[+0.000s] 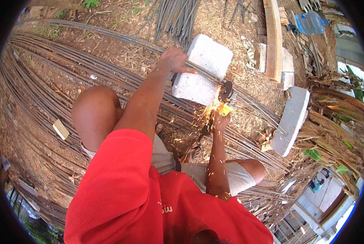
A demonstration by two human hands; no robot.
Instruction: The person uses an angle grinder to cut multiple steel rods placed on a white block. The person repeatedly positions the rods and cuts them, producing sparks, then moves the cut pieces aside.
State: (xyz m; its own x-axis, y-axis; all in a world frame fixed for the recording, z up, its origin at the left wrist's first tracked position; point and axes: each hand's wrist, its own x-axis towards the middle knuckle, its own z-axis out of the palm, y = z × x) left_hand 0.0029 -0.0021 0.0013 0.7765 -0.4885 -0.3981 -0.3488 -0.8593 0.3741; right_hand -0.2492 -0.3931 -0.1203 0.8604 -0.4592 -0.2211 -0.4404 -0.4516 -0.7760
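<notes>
My left hand point(175, 61) is closed over a small bundle of steel rods point(129, 38), pressing it onto a whitish concrete block point(212, 53). My right hand point(221, 120) grips an angle grinder point(226, 109) with a yellow part and a dark round disc point(225, 90). The disc stands against the rods just past the block's right edge. Bright sparks point(210, 110) spray from there down toward my right forearm and feet. The rods run on rightward beyond the disc to a grey slab. Sparks partly cover my right fingers.
Many long rods point(68, 55) lie across the ground under and around my legs. Short rods point(173, 20) are piled beyond the block. To the right are a grey concrete slab point(291, 120), a wooden beam point(274, 36) and a blue plastic bottle point(311, 22). Dry leaves cover the soil.
</notes>
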